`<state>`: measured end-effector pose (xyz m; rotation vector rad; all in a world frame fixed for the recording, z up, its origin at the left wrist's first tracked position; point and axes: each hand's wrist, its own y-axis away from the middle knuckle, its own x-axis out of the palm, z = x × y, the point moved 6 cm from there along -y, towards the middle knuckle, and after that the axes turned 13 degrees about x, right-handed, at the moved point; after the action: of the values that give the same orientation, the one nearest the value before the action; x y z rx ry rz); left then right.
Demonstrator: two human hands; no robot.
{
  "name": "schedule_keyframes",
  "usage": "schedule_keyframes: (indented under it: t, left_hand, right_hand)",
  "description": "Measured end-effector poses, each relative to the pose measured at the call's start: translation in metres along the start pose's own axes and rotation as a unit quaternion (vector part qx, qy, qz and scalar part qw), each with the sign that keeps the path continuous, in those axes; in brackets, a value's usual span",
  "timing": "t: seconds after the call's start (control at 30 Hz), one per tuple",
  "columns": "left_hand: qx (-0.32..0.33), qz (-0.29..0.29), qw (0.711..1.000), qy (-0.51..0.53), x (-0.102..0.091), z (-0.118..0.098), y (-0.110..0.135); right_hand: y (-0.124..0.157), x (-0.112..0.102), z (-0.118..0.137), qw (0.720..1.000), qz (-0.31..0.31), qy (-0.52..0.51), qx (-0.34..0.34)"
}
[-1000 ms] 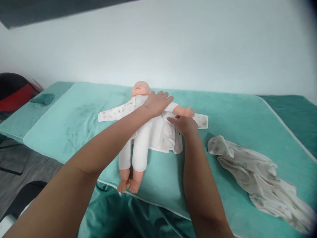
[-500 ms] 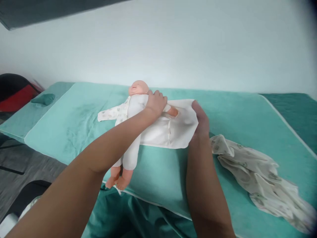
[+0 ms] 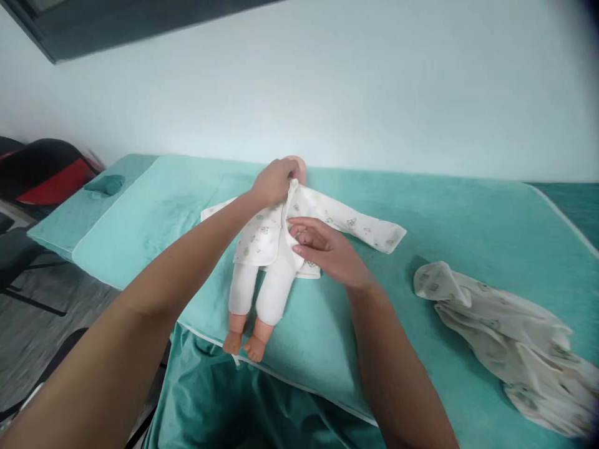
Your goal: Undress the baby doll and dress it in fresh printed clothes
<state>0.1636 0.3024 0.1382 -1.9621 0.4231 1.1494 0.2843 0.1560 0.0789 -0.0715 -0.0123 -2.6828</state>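
Observation:
A baby doll (image 3: 274, 293) lies on its back with its bare feet toward me. It wears a white printed jacket (image 3: 262, 237), both sleeves spread out sideways, the front parted over its white-clothed body. My left hand (image 3: 276, 181) is closed on the jacket's collar edge by the doll's neck and covers most of the head. Lower down, my right hand (image 3: 322, 246) lies at the jacket's front edge on the right side of the chest, its fingers curled against the cloth. Whether those fingers pinch the edge is hard to see.
The doll lies on a bed with a green cover (image 3: 421, 206). A crumpled printed cloth (image 3: 505, 330) is at the right. A small dark green cushion (image 3: 105, 185) sits at the far left, near black and red chairs (image 3: 56, 168). A white wall (image 3: 355, 87) rises behind.
The jacket's right-hand part, held inside out before, now lies print side up over the doll with its sleeve stretched out. My left hand moved to the collar, my right hand to the chest.

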Motion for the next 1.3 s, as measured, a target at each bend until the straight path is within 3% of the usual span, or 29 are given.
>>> schedule_keyframes:
  t: [0.1, 0.23, 0.3, 0.47, 0.57, 0.73, 1.03, 1.17, 1.3]
  left_hand:
    - [-0.081, -0.026, 0.996, -0.026, -0.010, 0.012, 0.028]
    - [-0.118, -0.090, 0.989, -0.004, -0.022, 0.012, 0.078]
    - [-0.142, -0.095, 0.985, -0.025, -0.024, 0.016, 0.112]
    - [-0.202, 0.013, 0.965, -0.168, -0.022, 0.049, 0.203]
    - [-0.279, 0.020, 0.941, -0.191, -0.026, 0.080, 0.239]
    - [-0.307, -0.002, 0.933, -0.190, -0.029, 0.109, 0.246]
    - [-0.329, -0.149, 0.923, -0.133, -0.036, 0.120, 0.260]
    - [-0.316, -0.236, 0.913, -0.106, -0.044, 0.119, 0.266]
    - [-0.309, -0.268, 0.909, -0.077, -0.046, 0.117, 0.268]
  right_hand:
    - [0.005, 0.007, 0.004, 0.999, 0.044, 0.015, -0.002]
    - [0.000, -0.012, -0.002, 0.997, -0.068, -0.007, -0.029]
    - [-0.002, -0.022, -0.008, 0.991, -0.127, -0.018, -0.039]
    - [-0.001, -0.033, -0.018, 0.957, -0.267, 0.065, -0.091]
    - [-0.003, -0.025, -0.021, 0.933, -0.281, 0.191, -0.122]
    - [-0.003, 0.002, -0.027, 0.891, -0.239, 0.340, -0.182]
    - [0.003, 0.032, -0.040, 0.868, -0.223, 0.412, -0.168]
    - [0.029, 0.051, -0.049, 0.860, -0.250, 0.419, -0.150]
    - [0.065, 0.062, -0.057, 0.828, -0.354, 0.415, -0.129]
